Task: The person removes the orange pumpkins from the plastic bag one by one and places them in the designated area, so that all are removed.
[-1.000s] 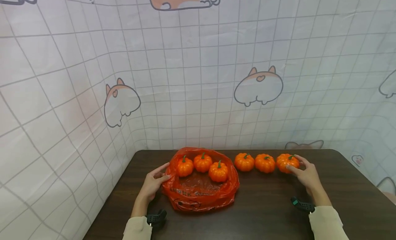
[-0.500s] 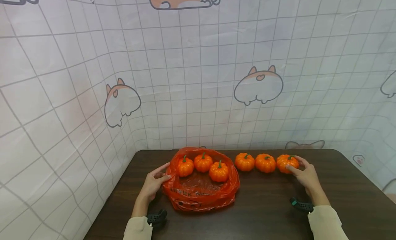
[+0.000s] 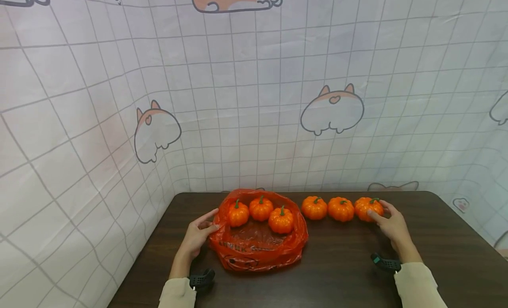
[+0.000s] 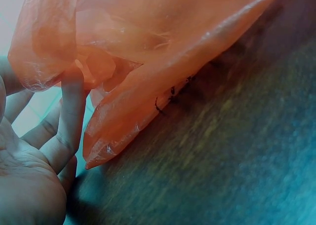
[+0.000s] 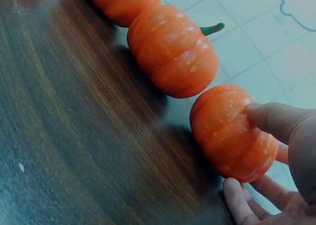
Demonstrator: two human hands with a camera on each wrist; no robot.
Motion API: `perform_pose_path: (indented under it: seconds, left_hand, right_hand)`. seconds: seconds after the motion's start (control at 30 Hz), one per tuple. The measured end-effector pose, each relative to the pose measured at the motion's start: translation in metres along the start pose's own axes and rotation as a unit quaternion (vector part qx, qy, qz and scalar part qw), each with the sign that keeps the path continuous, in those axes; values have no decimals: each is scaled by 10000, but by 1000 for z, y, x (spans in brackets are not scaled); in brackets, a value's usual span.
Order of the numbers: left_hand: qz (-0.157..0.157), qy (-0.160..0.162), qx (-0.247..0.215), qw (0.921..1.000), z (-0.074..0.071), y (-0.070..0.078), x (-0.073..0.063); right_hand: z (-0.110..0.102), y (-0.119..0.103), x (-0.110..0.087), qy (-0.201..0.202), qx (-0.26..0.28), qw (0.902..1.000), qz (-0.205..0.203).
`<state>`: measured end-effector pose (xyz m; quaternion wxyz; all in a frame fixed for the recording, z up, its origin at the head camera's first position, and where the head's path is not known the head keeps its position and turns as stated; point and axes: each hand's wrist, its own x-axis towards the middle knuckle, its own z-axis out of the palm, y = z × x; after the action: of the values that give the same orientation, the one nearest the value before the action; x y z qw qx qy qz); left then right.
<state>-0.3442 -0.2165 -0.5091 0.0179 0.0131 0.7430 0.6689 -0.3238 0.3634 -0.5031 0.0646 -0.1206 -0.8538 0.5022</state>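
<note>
A red plastic bag (image 3: 254,261) stands with its mouth wide on the dark table, three small orange pumpkins (image 3: 281,220) with green stems inside. My left hand (image 3: 196,237) holds the bag's left edge; in the left wrist view, its fingers (image 4: 71,111) reach into the thin folds, which partly hide their tips. To the right of the bag, three more pumpkins form a row along the back. My right hand (image 3: 397,228) grips the rightmost pumpkin (image 3: 368,209), thumb on the near side and fingers around its right and far sides. In the right wrist view this pumpkin (image 5: 232,131) rests on the table.
Left of the held pumpkin sit the middle pumpkin (image 3: 341,209) and another pumpkin (image 3: 314,208) beside the bag. The dark wooden table (image 3: 333,272) ends at a white checked cloth backdrop (image 3: 262,100) behind and to the left. Each wrist wears a black device.
</note>
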Motion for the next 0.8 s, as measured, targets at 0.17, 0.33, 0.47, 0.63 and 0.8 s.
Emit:
perform_pose_path:
  seconds: [0.17,0.33,0.47,0.63,0.8]
  left_hand:
    - [46,-86,24,9999,0,0,-1]
    - [95,-164,5,9998,-1,0,-3]
    - [85,-174,-32,9998,-1,0,-3]
    - [103,-209,-56,9997,-1,1,-3]
    - [97,-224,-48,9997,-2,1,-4]
  right_hand:
    - [0,1,1,-88,67,9999,28]
    - [-1,2,2,-155,30,9999,48]
    - [-2,2,2,-173,-47,9998,36]
    - [-2,1,3,-134,-130,9998,21]
    - [0,-1,2,-152,-145,9998,26]
